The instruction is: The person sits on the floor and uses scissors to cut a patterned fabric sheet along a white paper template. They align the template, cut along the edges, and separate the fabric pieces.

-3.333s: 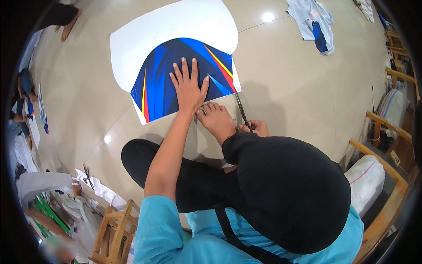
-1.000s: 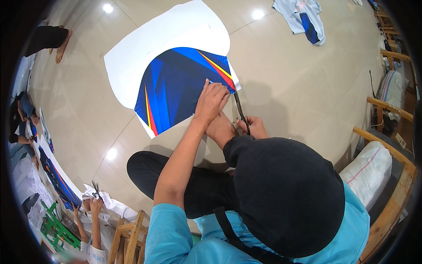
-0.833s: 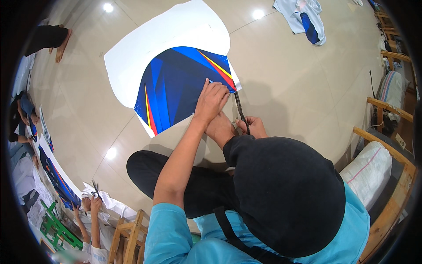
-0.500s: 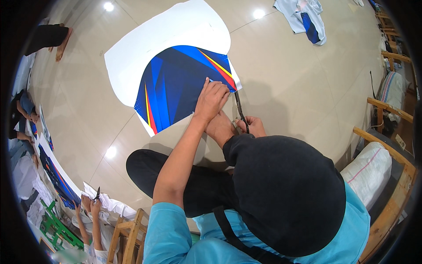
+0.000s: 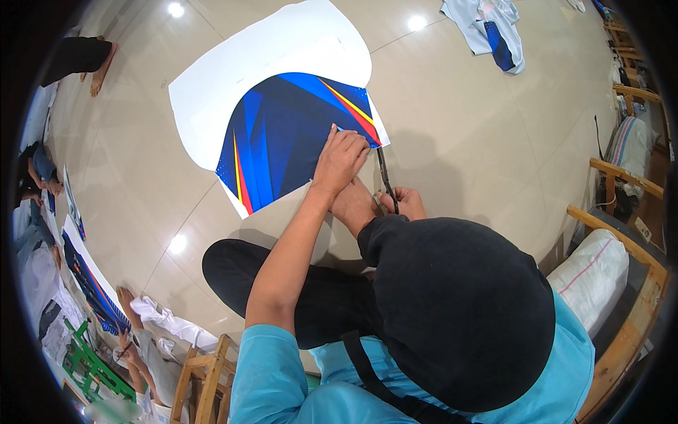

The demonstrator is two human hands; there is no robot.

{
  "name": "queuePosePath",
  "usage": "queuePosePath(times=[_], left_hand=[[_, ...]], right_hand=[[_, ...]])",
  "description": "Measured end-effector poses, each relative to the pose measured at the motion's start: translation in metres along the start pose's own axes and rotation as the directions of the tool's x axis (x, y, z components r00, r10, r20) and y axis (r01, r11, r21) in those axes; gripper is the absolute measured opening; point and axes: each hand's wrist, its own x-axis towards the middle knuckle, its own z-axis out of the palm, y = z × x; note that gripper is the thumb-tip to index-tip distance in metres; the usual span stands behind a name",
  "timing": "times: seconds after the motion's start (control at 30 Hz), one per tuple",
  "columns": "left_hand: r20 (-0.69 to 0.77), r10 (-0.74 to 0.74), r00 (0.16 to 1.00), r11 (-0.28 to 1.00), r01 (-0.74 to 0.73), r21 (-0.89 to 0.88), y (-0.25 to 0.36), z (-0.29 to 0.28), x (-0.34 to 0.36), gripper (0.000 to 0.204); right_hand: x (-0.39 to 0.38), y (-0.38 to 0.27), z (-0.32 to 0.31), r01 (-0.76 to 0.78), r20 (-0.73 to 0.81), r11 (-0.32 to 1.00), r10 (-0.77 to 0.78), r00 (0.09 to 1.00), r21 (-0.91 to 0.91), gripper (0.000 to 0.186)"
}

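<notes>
A printed fabric panel (image 5: 286, 134) in blue with red and yellow stripes lies on the floor, a white border around its curved outline. Its near right part is under my left hand (image 5: 342, 161), whose fingers are curled together at the cloth's edge. My right hand (image 5: 411, 203) grips the handles of dark scissors (image 5: 384, 172), and their blades reach the panel's right corner beside my left fingertips. The blade tips are hard to make out there. Below my left hand, a bare foot (image 5: 353, 206) rests close to the scissors.
Grey-and-blue cloth (image 5: 494, 39) lies at the far right. Wooden frames (image 5: 625, 247) and a white sack (image 5: 593, 268) stand along the right. At the left, co-workers sit near another printed panel (image 5: 92, 283), a green stool (image 5: 92, 364) and a wooden stool (image 5: 205, 371).
My hands, the scissors and the panel stay nearly still. At the lower left, a co-worker's hands have moved down and left, and a foot now shows there.
</notes>
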Motion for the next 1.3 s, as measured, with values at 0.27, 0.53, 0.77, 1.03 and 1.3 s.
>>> queuePosePath(times=[0.27,0.53,0.77,1.03,1.3], left_hand=[[-0.015,-0.001,1.0,1.0,0.001,-0.008,-0.001,0.002,-0.001,0.012],[-0.028,0.005,1.0,0.999,-0.005,-0.035,-0.001,-0.001,-0.002,0.012],[-0.037,0.008,0.999,0.999,-0.01,-0.049,0.0,-0.002,0.0,0.013],[-0.06,0.03,0.998,0.999,-0.032,-0.038,0.0,-0.002,0.0,0.011],[-0.06,0.035,0.998,0.999,-0.038,-0.04,0.0,-0.001,0.0,0.012]], right_hand=[[0.0,0.0,-0.001,0.003,-0.003,0.999,-0.003,1.0,-0.032,0.031],[0.015,-0.011,0.001,-0.04,0.036,0.994,0.037,0.999,0.098,0.034],[0.017,-0.017,0.001,-0.04,0.037,0.993,0.037,0.999,0.112,0.035],[0.016,-0.022,0.005,-0.032,0.006,0.995,0.032,0.999,0.091,0.036],[0.015,-0.022,0.004,-0.012,-0.013,0.997,0.013,1.0,0.074,0.035]])
